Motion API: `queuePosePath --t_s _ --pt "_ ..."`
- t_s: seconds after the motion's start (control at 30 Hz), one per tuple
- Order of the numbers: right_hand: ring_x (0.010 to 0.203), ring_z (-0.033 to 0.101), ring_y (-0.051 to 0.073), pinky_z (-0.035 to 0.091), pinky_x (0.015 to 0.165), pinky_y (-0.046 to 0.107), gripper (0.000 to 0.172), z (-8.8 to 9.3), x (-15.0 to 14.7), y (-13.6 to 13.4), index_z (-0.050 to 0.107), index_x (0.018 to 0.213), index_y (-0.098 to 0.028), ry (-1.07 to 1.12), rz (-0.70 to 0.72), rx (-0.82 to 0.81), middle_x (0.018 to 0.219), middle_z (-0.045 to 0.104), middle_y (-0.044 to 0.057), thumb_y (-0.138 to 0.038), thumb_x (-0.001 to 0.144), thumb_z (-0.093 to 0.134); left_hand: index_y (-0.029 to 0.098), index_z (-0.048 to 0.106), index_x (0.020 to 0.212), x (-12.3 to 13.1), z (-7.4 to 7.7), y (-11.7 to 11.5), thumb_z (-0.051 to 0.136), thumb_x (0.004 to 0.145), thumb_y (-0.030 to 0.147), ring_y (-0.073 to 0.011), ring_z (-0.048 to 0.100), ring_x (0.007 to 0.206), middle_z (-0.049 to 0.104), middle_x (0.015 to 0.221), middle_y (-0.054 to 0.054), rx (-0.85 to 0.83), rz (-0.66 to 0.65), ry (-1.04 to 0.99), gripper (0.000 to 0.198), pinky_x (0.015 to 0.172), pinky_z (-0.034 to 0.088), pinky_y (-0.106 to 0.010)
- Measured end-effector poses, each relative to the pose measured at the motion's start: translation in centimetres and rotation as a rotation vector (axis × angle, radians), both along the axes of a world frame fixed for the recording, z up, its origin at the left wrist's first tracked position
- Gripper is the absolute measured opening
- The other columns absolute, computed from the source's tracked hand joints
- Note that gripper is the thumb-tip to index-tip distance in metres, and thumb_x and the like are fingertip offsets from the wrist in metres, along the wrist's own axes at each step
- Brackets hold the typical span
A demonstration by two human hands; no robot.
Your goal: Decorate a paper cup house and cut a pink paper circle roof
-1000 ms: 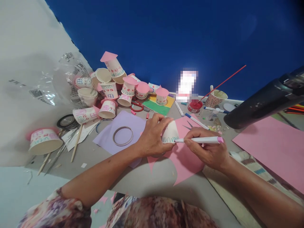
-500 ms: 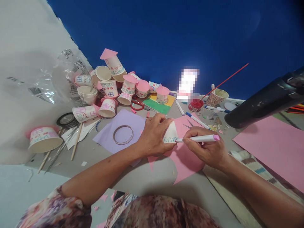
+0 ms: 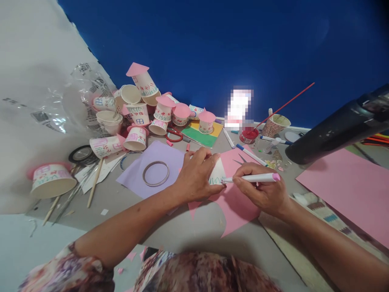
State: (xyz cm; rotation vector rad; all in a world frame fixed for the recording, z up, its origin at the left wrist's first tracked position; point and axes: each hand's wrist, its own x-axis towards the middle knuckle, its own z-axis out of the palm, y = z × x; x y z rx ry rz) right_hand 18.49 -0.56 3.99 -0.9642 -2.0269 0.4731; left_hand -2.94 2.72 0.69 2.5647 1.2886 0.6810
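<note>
**Marker tip on a paper cup**

The left hand (image 3: 196, 174) grips a tapered white paper cup (image 3: 218, 173) lying on its side over a flat, cut pink paper sheet (image 3: 237, 202), mid-floor (image 3: 182, 231), well off its wall edge. The right hand (image 3: 261, 192) pinches a slim white marker (image 3: 252, 177) with a pink cap, its tip on the cup's green zigzag.

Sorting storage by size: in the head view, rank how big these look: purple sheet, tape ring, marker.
1. purple sheet
2. marker, long but thin
3. tape ring; close to the marker, so unsure
</note>
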Motion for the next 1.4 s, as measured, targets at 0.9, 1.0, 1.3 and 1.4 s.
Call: queuePosePath --t_s 0.9,1.0,1.3,1.4 --pt "0.093 0.074 0.027 0.061 0.077 0.037 0.077 -1.7 2.0 2.1 0.061 0.139 -0.025 -0.090 0.011 0.064 0.120 0.075 0.014 -0.065 0.077 0.084 0.025 0.055 0.139 -0.9 0.5 -0.1 0.080 0.055 0.086 -0.0365 0.063 0.115 0.070 0.126 -0.013 -0.080 -0.048 -0.298 0.107 0.103 0.044 -0.053" --pt "0.075 0.069 0.022 0.059 0.064 0.032 0.094 -1.6 1.6 2.3 0.058 0.143 -0.025 -0.108 0.044 0.086 0.113 0.075 0.012 -0.066 0.065 0.092 0.026 0.060 0.132 -0.9 0.6 -0.3 0.086 0.048 0.084 -0.0369 0.064 0.109 0.069 0.122 -0.013 -0.137 -0.038 -0.366 0.106 0.099 0.049 -0.054" --pt "0.110 0.073 0.037 0.064 0.085 0.042 0.089 -3.1 1.4 2.4 0.061 0.141 -0.031 -0.076 0.008 -0.110 0.125 0.074 0.012 -0.037 0.060 0.097 0.036 0.047 0.148 -1.3 -1.2 0.5 0.094 0.053 0.065 -0.0432 0.053 0.136 0.053 0.148 -0.014 -0.441 -0.107 -0.550 0.110 0.114 0.046 -0.060" --pt "0.124 0.067 0.042 0.061 0.096 0.049 0.096 -3.8 2.0 2.7 0.062 0.142 -0.030 0.011 -0.082 -0.224 0.139 0.068 0.014 -0.028 0.053 0.097 0.036 0.042 0.153 -1.7 -0.9 1.0 0.090 0.058 0.070 -0.0437 0.051 0.141 0.045 0.159 -0.014 -0.596 -0.150 -0.681 0.112 0.117 0.043 -0.059"
